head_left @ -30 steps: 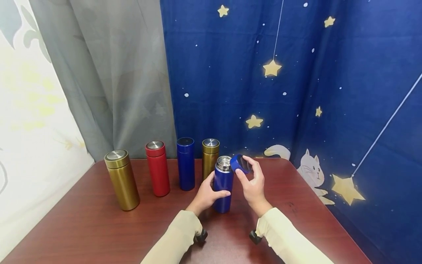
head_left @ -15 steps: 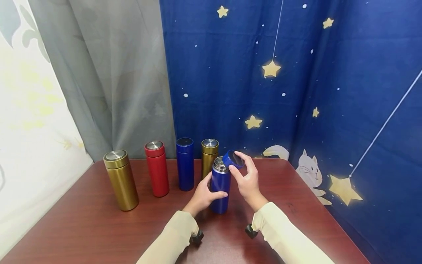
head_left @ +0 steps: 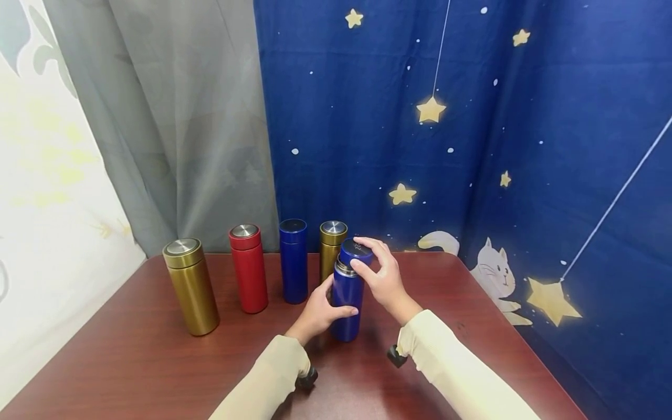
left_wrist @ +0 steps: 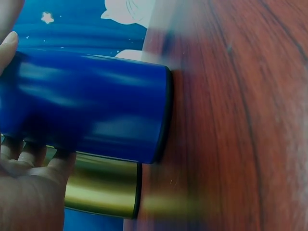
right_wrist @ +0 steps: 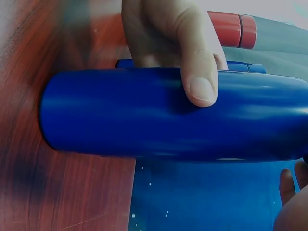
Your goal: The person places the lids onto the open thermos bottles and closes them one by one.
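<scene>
A blue thermos bottle (head_left: pixel 346 297) stands upright in front of me, and my left hand (head_left: pixel 319 313) grips its body with the thumb across the front. In the left wrist view the bottle's blue body (left_wrist: pixel 96 106) runs down to a dark base rim, fingers behind it. My right hand (head_left: pixel 385 279) holds the blue lid (head_left: pixel 355 251) by its edge, thumb in front and fingers over the far side. The lid sits slightly tilted over the bottle's mouth, and a strip of the steel neck (head_left: pixel 345 268) shows beneath it. The right wrist view shows the left thumb (right_wrist: pixel 202 82) pressed on the bottle.
Behind the held bottle stands a gold thermos (head_left: pixel 331 251), partly hidden. Further left are a second blue thermos (head_left: pixel 294 268), a red thermos (head_left: pixel 250 277) and a larger gold thermos (head_left: pixel 194 294), all lidded. The reddish-brown table (head_left: pixel 157 373) ends at hanging curtains (head_left: pixel 357 146).
My right hand has moved left with the lid, from beside the bottle's mouth to over it, and the lid has turned flatter. My left hand keeps its grip on the bottle.
</scene>
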Action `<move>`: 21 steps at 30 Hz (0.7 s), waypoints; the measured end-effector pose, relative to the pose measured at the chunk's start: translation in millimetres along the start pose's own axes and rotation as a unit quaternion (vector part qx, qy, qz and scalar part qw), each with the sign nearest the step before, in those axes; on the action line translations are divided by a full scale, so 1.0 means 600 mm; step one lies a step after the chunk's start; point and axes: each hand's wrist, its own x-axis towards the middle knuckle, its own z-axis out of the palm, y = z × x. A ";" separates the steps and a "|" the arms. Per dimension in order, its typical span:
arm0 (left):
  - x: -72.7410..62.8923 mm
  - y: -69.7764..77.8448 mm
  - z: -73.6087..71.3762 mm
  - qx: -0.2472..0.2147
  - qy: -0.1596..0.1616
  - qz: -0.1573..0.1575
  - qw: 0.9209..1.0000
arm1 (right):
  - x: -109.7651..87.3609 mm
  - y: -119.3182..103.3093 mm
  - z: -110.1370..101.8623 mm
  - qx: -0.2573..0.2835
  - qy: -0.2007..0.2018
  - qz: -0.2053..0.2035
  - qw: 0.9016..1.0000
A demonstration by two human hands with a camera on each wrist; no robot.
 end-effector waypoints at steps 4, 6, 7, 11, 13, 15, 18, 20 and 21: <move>-0.001 0.002 -0.003 -0.007 -0.004 -0.008 1.000 | 0.004 -0.003 0.001 0.006 -0.016 0.006 1.000; -0.002 0.003 -0.004 -0.007 -0.005 -0.014 1.000 | 0.006 -0.003 0.002 0.007 -0.023 0.005 1.000; -0.003 0.003 -0.005 -0.005 -0.006 -0.017 1.000 | 0.007 -0.003 0.002 0.007 -0.027 0.004 1.000; -0.005 0.004 -0.008 -0.001 -0.014 -0.025 1.000 | 0.010 -0.004 0.003 0.007 -0.049 -0.010 0.999; -0.007 0.006 -0.010 0.002 -0.018 -0.031 0.999 | 0.011 -0.005 0.003 0.004 -0.060 -0.013 0.998; -0.008 0.007 -0.012 0.005 -0.021 -0.030 0.999 | 0.011 -0.007 0.002 0.004 -0.071 -0.010 0.997; -0.008 0.005 -0.015 0.009 -0.023 -0.023 0.999 | 0.009 -0.005 0.001 0.006 -0.088 0.008 0.996; -0.007 -0.003 -0.016 0.007 -0.022 -0.013 1.000 | 0.008 -0.004 -0.001 0.010 -0.102 0.019 0.995; -0.006 -0.010 -0.016 0.005 -0.019 -0.014 1.000 | 0.008 0.005 0.000 0.014 -0.109 0.023 0.994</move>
